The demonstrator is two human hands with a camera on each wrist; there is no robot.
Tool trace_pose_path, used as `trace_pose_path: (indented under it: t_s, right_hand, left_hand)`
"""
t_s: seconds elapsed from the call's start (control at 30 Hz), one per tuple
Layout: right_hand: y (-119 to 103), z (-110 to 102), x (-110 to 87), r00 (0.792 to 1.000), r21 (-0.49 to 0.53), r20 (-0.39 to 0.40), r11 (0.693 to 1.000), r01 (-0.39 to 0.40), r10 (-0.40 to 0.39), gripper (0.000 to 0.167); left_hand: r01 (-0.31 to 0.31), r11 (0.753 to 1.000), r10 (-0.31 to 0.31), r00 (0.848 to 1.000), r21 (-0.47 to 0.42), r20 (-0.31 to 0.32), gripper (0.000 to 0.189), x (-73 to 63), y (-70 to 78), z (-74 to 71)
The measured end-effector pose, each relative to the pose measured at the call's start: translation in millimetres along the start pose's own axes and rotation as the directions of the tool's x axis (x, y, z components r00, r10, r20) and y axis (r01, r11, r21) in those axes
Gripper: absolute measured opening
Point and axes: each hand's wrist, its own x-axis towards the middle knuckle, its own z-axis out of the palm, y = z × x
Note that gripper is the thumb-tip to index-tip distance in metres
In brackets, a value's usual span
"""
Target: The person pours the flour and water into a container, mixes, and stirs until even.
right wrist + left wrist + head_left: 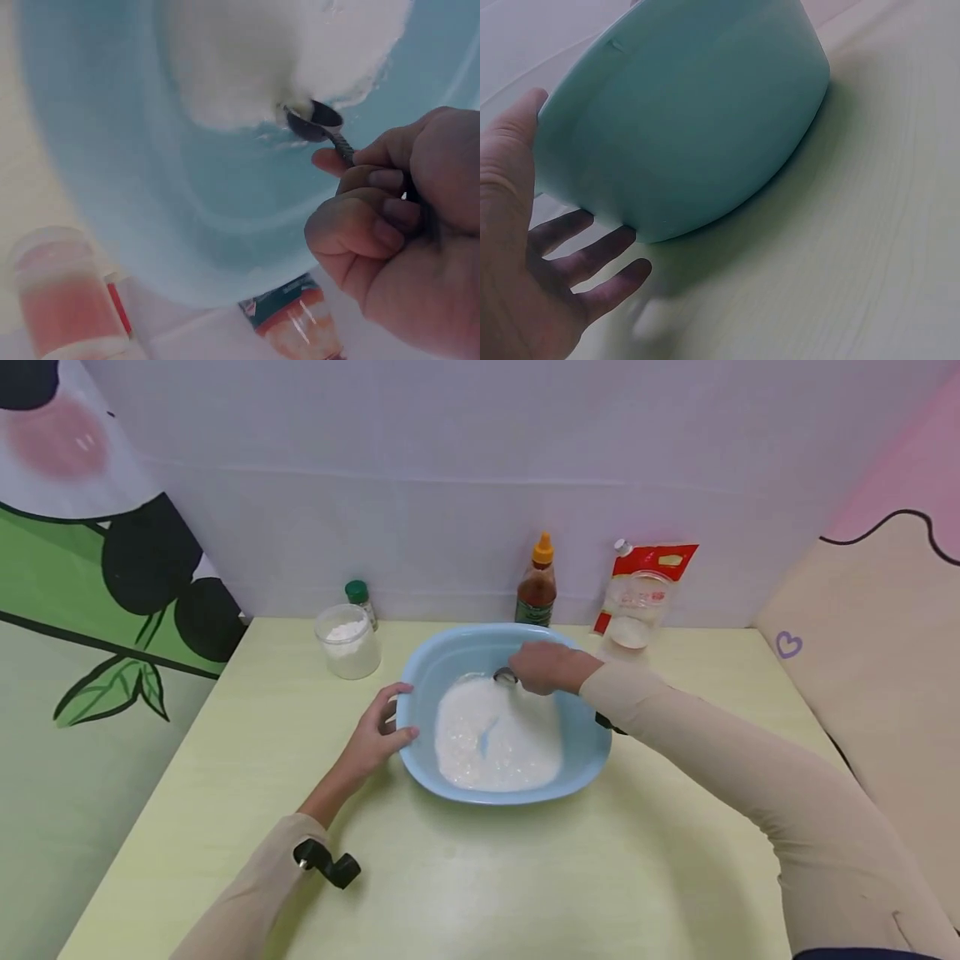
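Note:
A light blue basin (577, 768) stands on the table with a white, lumpy liquid mixture (517, 743) spread over its bottom. My left hand (375, 733) grips the basin's left side; in the left wrist view its thumb is at the rim and the fingers lie against the outer wall. Over the basin's far part, my right hand (551, 668) holds a measuring spoon (315, 124) by its handle, the fingers curled round it. The spoon's small round metal bowl is right at the mixture's edge, with some white stuff at its lip.
Left of the basin is a clear tub of white powder (351, 647), with a green-capped jar (360, 597) behind it. A sauce bottle with an orange cap (536, 581) stands behind the basin. At back right are a red pouch (660, 560) and a clear container (633, 622). A wall backs the table.

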Motion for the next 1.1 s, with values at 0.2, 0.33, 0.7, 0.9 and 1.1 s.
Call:
trace_pose_path:
  t_s: [0.2, 0.33, 0.7, 0.9, 1.1]
  right_hand:
    - [-13.7, -2.9, 9.5, 0.998, 0.162, -0.015, 0.985, -0.063, 0.066, 0.014]
    - [-22.5, -2.0, 12.3, 0.994, 0.282, -0.030, 0.955, -0.093, 0.106, 0.013]
    - [-46.5, 1.5, 19.2, 0.992, 0.289, -0.127, 0.957, 0.012, 0.025, 0.014]
    - [-52.4, 3.6, 19.3, 0.996, 0.239, -0.063, 0.969, 0.070, -0.057, 0.027]
    - [-53.8, 2.2, 14.3, 0.985, 0.238, 0.029, 0.958, 0.157, -0.169, 0.031]
  left_hand:
    - [0.010, 1.000, -0.010, 1.000, 0.021, -0.001, 0.064, 1.2, 1.5, -0.3]
    - [0.027, 0.999, -0.027, 1.000, 0.030, 0.002, 0.065, 1.7, 1.6, -1.5]
    - [0.042, 0.999, -0.043, 0.999, 0.029, 0.010, 0.067, 3.7, 6.7, -2.0]
    - [0.048, 0.999, -0.048, 0.999, 0.018, 0.000, 0.067, 2.9, 4.5, -1.5]
    - [0.060, 0.998, -0.060, 0.998, 0.024, -0.002, 0.067, 3.6, 5.2, -0.7]
